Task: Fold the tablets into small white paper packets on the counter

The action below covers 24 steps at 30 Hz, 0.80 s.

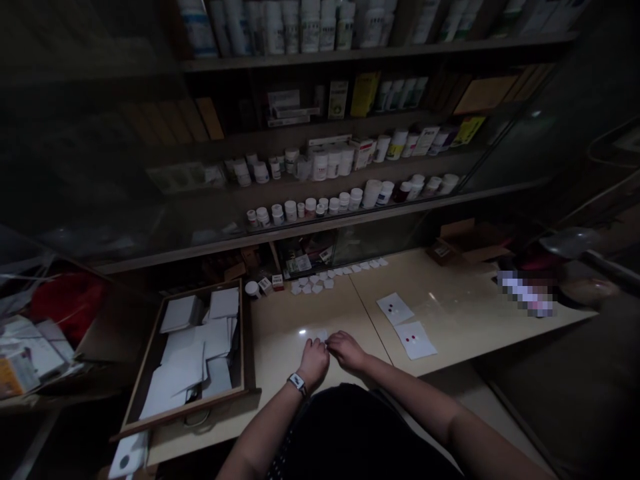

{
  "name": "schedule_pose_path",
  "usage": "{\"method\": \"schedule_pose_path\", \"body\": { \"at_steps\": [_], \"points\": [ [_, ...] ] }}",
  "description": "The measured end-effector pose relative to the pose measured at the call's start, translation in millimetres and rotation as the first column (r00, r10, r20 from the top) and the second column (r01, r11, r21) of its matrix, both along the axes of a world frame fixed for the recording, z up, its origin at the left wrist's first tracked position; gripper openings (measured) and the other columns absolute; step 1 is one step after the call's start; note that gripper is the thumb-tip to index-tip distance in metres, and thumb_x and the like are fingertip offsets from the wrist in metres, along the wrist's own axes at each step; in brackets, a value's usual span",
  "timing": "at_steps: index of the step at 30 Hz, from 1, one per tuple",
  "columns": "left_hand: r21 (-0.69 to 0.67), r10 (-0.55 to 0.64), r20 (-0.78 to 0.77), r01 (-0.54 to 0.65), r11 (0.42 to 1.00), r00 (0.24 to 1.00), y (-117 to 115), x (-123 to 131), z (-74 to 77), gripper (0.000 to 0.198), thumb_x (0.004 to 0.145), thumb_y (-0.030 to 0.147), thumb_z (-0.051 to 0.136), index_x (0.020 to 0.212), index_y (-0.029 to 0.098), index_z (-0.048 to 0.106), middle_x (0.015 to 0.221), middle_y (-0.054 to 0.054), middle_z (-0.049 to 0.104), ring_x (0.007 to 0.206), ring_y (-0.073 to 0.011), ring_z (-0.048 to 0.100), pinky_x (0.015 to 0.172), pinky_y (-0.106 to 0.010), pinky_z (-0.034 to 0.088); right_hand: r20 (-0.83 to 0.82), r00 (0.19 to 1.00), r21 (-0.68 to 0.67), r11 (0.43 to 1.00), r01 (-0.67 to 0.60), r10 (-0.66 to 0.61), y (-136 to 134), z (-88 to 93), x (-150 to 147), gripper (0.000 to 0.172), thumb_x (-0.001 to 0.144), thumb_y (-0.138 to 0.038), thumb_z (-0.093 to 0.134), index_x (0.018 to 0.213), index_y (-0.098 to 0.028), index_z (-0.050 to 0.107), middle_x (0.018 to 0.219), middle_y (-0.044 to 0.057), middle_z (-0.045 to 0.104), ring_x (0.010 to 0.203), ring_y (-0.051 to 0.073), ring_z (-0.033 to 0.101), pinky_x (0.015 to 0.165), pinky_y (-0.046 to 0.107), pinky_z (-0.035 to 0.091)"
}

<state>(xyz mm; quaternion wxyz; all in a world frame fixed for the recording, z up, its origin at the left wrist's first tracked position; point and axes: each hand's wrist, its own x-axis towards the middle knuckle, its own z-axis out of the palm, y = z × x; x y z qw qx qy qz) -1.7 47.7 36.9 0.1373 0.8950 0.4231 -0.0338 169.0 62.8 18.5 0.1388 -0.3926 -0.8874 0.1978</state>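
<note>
My left hand [315,363], with a watch [297,382] on its wrist, is closed at the near part of the counter. My right hand [347,350] meets it, fingers pinched together. Between the fingertips shows a small piece of white paper [323,335], partly hidden, which both hands grip. To the right lie two flat white paper sheets; the farther sheet [401,303] bears small dark red tablets, and the nearer sheet [424,347] bears bright red tablets [411,339]. Several small folded paper packets [329,274] form rows along the back of the counter.
At left, a wooden drawer [249,347] holding stacks of white paper [173,367] sits on the counter [280,320]. Shelves of medicine bottles [320,163] rise behind. An open cardboard box [473,243] stands back right, near another person's hand [590,288].
</note>
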Motion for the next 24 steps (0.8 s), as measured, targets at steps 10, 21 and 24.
{"method": "schedule_pose_path", "body": {
  "at_steps": [10,21,24],
  "points": [
    [-0.025,0.059,0.018,-0.059,0.998,0.998,-1.8,-1.0,2.8,0.027,0.089,0.013,0.043,0.099,0.011,0.068,0.099,-0.016,0.067,0.104,-0.0291,0.054,0.088,-0.043,0.041,-0.02,0.999,-0.01,0.999,0.034,-0.035,-2.7,-0.2,-1.8,0.031,0.075,-0.014,0.051,0.103,-0.015,0.065,0.098,0.011,0.068,0.094,0.023,0.058,0.087,0.036,0.042],
    [-0.161,0.37,0.282,-0.336,0.928,0.885,9.0,-15.1,6.7,0.026,0.089,0.019,0.043,0.082,0.019,0.069,0.088,-0.008,0.069,0.091,-0.02,0.061,0.081,-0.03,0.047,0.089,0.995,0.025,0.998,0.051,-0.053,7.7,-13.6,-12.0,0.02,0.091,-0.023,0.05,0.091,-0.017,0.069,0.093,0.009,0.065,0.086,0.02,0.056,0.08,0.032,0.043],
    [-0.18,0.341,0.345,-0.295,0.938,0.874,8.8,-18.1,2.9,0.018,0.085,0.023,0.052,0.088,0.02,0.069,0.092,-0.007,0.069,0.094,-0.0209,0.061,0.084,-0.03,0.047,0.083,0.993,0.007,0.996,0.085,-0.085,8.2,-13.3,-11.8,0.019,0.091,-0.022,0.051,0.094,-0.017,0.069,0.094,0.008,0.066,0.087,0.02,0.057,0.077,0.03,0.043]
  ]
}}
